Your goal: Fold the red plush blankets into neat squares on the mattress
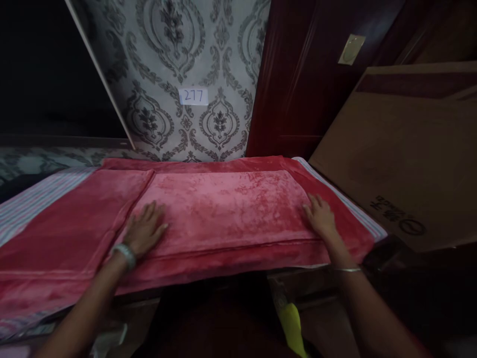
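Note:
A pinkish-red plush blanket lies on the table, with its folded middle panel facing up. Flat on the left part of that panel, beside a fold line, rests my left hand, fingers spread. My right hand touches the panel's right edge with its fingers stretched out. Neither hand holds anything. Further left, a darker red section of the same blanket is spread out. Beneath it shows a striped cloth, visible at both ends of the table.
A large cardboard box leans at the right, close to the table's end. Behind stand a patterned wall with a paper label and a dark red door. A black screen fills the upper left. Something yellow-green shows below the table edge.

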### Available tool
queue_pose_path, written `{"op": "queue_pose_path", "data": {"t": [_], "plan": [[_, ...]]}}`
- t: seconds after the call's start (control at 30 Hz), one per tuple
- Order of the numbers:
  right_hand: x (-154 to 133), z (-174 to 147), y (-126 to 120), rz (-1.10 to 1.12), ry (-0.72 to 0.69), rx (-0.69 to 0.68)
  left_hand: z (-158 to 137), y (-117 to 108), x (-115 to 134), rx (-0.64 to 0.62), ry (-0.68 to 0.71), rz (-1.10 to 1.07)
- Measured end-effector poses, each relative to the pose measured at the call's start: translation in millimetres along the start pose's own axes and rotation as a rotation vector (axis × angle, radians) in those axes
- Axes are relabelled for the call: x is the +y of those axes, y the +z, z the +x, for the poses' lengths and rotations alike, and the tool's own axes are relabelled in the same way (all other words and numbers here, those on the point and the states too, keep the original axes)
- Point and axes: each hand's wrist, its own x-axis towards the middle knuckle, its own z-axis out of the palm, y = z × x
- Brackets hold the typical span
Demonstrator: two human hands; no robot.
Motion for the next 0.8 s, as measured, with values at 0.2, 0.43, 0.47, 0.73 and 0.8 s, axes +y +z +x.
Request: {"op": "queue_pose_path", "data": {"t": [0.2, 0.43, 0.47, 0.73, 0.8], "plan": [[-41.0, 9.8, 26.6, -0.026, -0.121, -0.205, 55.2, -1.2, 83.5, -0.047, 0.179, -0.054], [-24.7, 1.9, 52.5, -0.072, -0.135, -0.228, 60.0, 30.2, 93.5, -0.046, 0.148, -0.065], [-24.1, 1.7, 53.4, -0.072, -0.134, -0.225, 59.4, 32.2, 92.4, -0.043, 0.148, -0.073], [-19.3, 2.0, 62.2, -0.088, -0.156, -0.173, 61.7, 40.9, 88.0, -0.028, 0.14, -0.103], [-15.2, 2.8, 67.4, -0.083, -0.166, -0.162, 60.6, 42.1, 87.8, -0.021, 0.143, -0.106]]}}
